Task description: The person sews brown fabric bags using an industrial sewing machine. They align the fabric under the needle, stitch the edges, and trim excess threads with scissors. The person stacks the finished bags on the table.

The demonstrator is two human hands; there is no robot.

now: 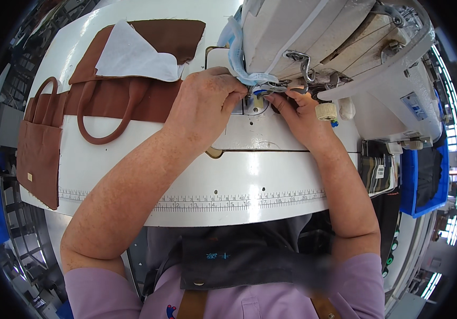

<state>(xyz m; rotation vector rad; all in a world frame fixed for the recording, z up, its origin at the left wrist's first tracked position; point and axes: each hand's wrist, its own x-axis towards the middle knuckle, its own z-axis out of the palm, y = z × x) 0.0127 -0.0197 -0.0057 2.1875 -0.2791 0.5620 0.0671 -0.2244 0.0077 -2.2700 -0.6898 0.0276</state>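
Note:
Both of my hands are at the sewing machine's needle area (260,91). My left hand (207,101) is bent just left of the presser foot, thumb and forefinger pinched on something I cannot make out. My right hand (300,114) reaches in from the right, fingertips curled under the machine head (318,37); what they touch is mostly hidden. A light blue strap or mask-like item (235,45) hangs down the machine's front beside my left fingers. Left of the hands lie brown bag pieces with rolled handles (103,141) and a white cut piece (127,58).
The white machine table (133,159) has a printed ruler along its curved front edge. A cream knob (325,110) juts out right of my right hand. Striped folded material (377,167) and a blue bin (443,196) stand at the right. Shelving and blue containers are at the far left.

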